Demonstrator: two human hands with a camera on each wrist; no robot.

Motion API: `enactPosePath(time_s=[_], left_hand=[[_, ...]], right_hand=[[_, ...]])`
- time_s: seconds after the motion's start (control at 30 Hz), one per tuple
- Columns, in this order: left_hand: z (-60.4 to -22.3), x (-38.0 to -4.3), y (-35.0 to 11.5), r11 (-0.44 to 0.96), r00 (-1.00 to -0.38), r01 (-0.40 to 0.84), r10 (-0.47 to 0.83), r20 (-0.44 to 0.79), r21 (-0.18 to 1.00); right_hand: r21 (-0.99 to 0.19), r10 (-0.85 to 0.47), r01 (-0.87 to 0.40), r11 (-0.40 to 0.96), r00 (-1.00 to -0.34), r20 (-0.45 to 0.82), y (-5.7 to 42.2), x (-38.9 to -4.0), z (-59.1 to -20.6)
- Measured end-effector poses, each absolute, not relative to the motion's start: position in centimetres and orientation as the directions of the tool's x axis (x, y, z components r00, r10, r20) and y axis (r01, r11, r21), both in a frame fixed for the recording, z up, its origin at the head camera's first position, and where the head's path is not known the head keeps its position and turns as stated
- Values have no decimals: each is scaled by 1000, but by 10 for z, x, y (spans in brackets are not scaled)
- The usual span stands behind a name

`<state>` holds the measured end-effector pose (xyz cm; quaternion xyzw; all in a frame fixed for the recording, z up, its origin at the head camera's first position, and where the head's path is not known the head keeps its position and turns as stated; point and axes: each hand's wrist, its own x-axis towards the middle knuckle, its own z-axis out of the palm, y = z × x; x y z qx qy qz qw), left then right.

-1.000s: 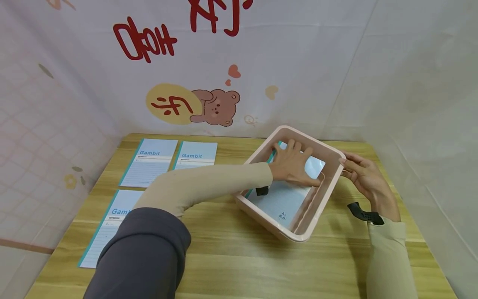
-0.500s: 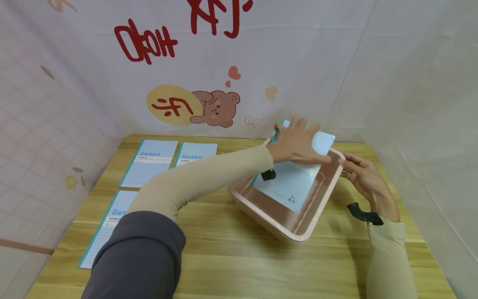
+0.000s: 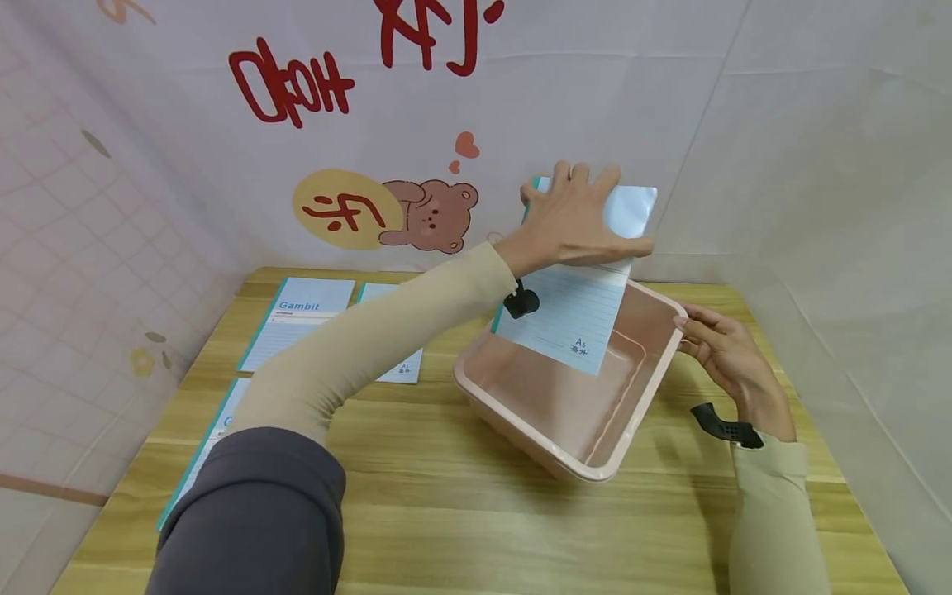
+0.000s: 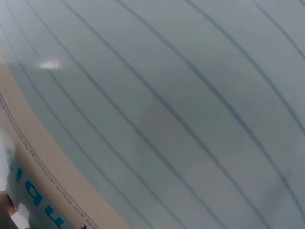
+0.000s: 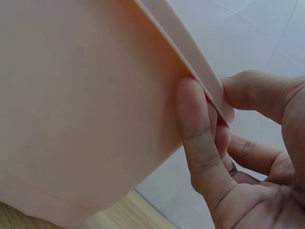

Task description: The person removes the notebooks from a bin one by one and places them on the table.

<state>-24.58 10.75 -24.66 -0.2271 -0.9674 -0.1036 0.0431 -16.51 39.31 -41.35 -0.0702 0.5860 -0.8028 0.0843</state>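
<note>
In the head view my left hand point(image 3: 568, 219) grips a light-blue notebook point(image 3: 561, 310) by its side edges, fingers and thumb spread across its cover. The notebook hangs tilted above the pink plastic bin point(image 3: 550, 442), its lower end over the bin's opening. Its lined cover point(image 4: 157, 114) fills the left wrist view. My right hand point(image 3: 725, 351) pinches the bin's rim at the far right corner. In the right wrist view the fingers point(image 5: 195, 109) lie under the rim against the outer wall, with the thumb on the rim's other side. The bin stands slightly tilted, with no notebook seen inside.
On the wooden table point(image 3: 446, 512), a Gambit notebook point(image 3: 301, 318) lies at the far left. Another notebook point(image 3: 405, 369) is beside it, partly under my left arm, and a third notebook point(image 3: 197, 454) is nearer. A printed cloth point(image 3: 595, 99) hangs behind the table.
My left hand has lifted the notebook up out of the bin, away from its floor. The bin's left side has shifted slightly; my right hand keeps its hold on the rim.
</note>
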Motion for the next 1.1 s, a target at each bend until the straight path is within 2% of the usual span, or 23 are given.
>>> enactPosePath(time_s=[0.2, 0.3, 0.5, 1.1], left_hand=[[-229, -249, 81, 881, -903, 425, 395, 171, 208], [-225, -250, 64, 885, -908, 410, 376, 183, 220], [-223, -251, 31, 897, -919, 381, 341, 197, 225], [-249, -237, -58, 916, -947, 311, 275, 169, 254]], right_hand=[[-947, -221, 62, -314, -975, 10, 392, -165, -414], [-956, -196, 58, -287, -981, -1, 391, -165, -414], [-945, -217, 60, -323, -976, 12, 391, -164, -414], [-931, -228, 77, -357, -974, 7, 390, -166, -415]])
